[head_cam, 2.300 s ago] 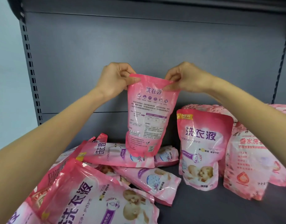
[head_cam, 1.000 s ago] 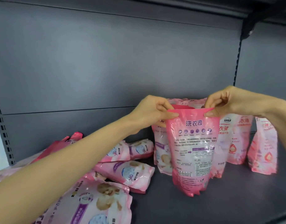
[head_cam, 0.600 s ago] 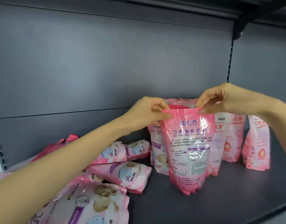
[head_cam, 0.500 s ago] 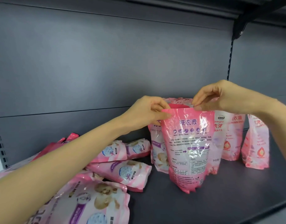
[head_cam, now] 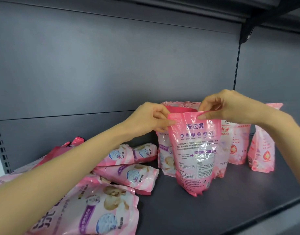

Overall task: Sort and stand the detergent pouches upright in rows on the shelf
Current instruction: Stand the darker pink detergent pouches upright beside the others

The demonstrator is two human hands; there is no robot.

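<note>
Both hands are pinching the top edge of one pouch [head_cam: 196,153]. The left hand [head_cam: 151,118] has thumb and fingers clamped on the top corner at 9 o'clock, and the right hand [head_cam: 227,107] is nipping the top rim at about 1 o'clock. The pouch is upright with its back label facing the camera and leans a little. Its bottom is down at the shelf [head_cam: 230,204], but I can't tell if it's actually resting there.

Right behind it at 10 o'clock another pouch with a baby print [head_cam: 164,155] is standing, touching or nearly touching it. At 3 o'clock a paler pouch [head_cam: 237,145] stands just beside it, and further out the same way a side-on pouch [head_cam: 261,150] stands a bit apart.

Off at 9 o'clock it's a mess of lying pouches. Two small ones [head_cam: 122,155] are flat near the back panel [head_cam: 112,65], one [head_cam: 129,177] is flat in front of them, and a big one [head_cam: 95,209] is closest to the camera at 7 o'clock, under the left forearm. More pink ones are piled behind that, partly hidden by the arm.
</note>
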